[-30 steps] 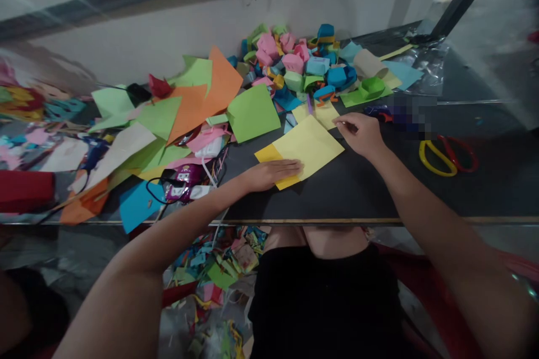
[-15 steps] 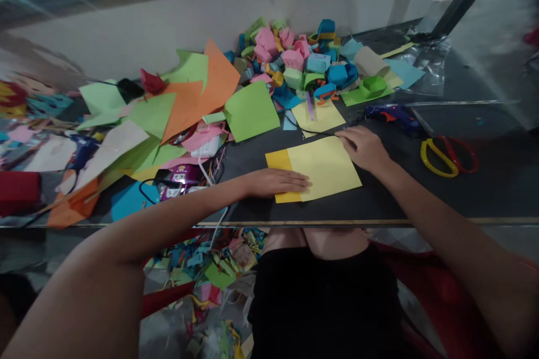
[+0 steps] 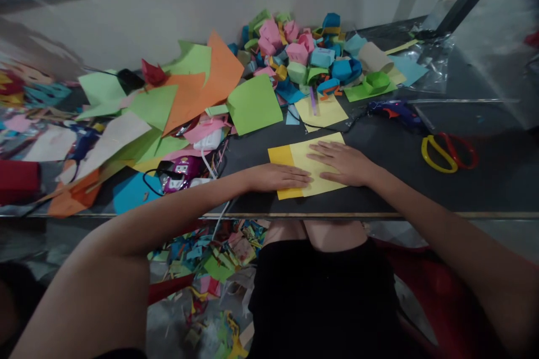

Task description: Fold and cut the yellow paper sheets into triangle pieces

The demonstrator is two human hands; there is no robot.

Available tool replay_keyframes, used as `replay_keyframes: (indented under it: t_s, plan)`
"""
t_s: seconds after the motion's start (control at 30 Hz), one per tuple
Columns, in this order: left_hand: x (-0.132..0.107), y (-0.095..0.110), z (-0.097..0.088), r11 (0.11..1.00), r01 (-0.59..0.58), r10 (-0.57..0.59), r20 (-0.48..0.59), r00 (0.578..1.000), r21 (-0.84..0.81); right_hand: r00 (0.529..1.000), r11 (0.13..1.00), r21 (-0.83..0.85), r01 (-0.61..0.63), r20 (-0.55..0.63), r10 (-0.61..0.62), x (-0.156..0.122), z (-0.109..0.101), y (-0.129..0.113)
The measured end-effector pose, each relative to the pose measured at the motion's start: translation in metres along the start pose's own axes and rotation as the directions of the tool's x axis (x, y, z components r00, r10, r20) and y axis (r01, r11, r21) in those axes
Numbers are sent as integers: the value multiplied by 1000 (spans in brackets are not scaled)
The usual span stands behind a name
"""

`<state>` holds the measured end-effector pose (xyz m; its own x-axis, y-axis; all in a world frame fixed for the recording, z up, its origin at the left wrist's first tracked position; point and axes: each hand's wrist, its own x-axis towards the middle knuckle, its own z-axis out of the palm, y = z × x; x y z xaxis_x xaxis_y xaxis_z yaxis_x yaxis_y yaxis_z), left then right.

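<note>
On the dark table in front of me lies a pale yellow sheet of paper [image 3: 300, 152], with a deeper yellow strip [image 3: 280, 155] along its left side. My left hand [image 3: 282, 177] rests flat across the strip and the pale part, fingers stretched to the right. My right hand [image 3: 341, 162] presses flat on the pale part with its fingers spread, pointing left. The fingertips of the two hands are close together. Neither hand grips anything. Part of the paper is hidden under both hands.
Scissors [image 3: 438, 154] with yellow and red handles and a dark blue glue gun [image 3: 398, 114] lie to the right. Folded paper pieces [image 3: 297, 53] are heaped at the back. Coloured sheets [image 3: 255, 104] and a purple power strip [image 3: 183, 174] lie left. Paper scraps [image 3: 219, 266] litter the floor.
My right hand has moved left and nearer to me, from a cord by the paper's far right corner onto the paper, where it now lies flat. My left hand has stayed on the paper.
</note>
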<state>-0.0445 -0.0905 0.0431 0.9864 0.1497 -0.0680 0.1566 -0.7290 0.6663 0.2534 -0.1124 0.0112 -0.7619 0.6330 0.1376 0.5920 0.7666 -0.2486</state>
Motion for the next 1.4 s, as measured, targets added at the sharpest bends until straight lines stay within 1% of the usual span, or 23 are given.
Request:
replay_keyframes:
  t_s: [0.07,0.13,0.23,0.3,0.37,0.47,0.57,0.7,0.77,0.9,1.0,1.03,1.07,1.1,1.13,1.2,1.3,1.33,1.4]
  plan:
    - [0,-1,1,1000,20,-20,-19,1000,-12,1000,1000,3,-11,1,11,1,-3,0]
    - [1,-1,2,1000,13,-13,-50,999,-13,1000,1000,7,-31,2,31,4,-8,-3]
    - [-1,-1,1,999,-10,12,-52,999,42,998,998,1,-56,-1,56,13,-14,-12]
    - [-3,0,1,995,-26,30,-34,999,99,999,999,-4,-33,16,33,21,-12,-18]
    - [-6,2,2,988,-30,36,-41,999,151,998,1000,-5,7,58,-7,27,-7,-22]
    - [-11,3,4,973,20,-1,-79,997,232,995,1000,-21,14,99,-12,33,3,-21]
    - [-15,2,8,952,82,-41,-142,989,296,997,999,-44,-4,80,8,34,8,-17]
    - [-19,-4,16,936,128,-36,-272,962,328,998,999,-53,-15,67,19,34,9,-14]
    - [-19,-6,20,928,136,-25,-307,951,346,997,999,-51,-10,77,14,34,9,-13]
    - [-21,-5,24,895,159,-26,-307,951,417,995,999,-49,11,104,-6,35,11,-10]
    - [-23,0,23,873,185,-48,-299,953,451,997,998,-54,36,77,-32,34,15,-7]
    - [-23,2,22,867,206,-59,-317,946,453,997,997,-54,47,62,-44,34,16,-6]
    - [-23,4,22,860,242,-76,-356,931,449,997,997,-52,55,50,-53,34,16,-5]
    - [-23,5,22,852,293,-98,-417,904,434,997,997,-51,60,43,-58,34,17,-4]
    - [-22,5,23,844,350,-122,-491,863,406,997,997,-50,63,39,-61,34,18,-4]
    - [-18,4,26,841,440,-160,-633,757,315,997,997,-49,66,34,-65,34,17,-5]
    - [-11,-4,38,863,481,-206,-765,611,152,997,995,-61,77,28,-75,32,15,-7]
    - [-9,-8,44,862,500,-236,-801,551,89,996,994,-69,85,29,-83,32,14,-9]
    - [-6,-13,56,828,558,-326,-857,399,-56,992,989,-84,120,38,-117,32,13,-11]
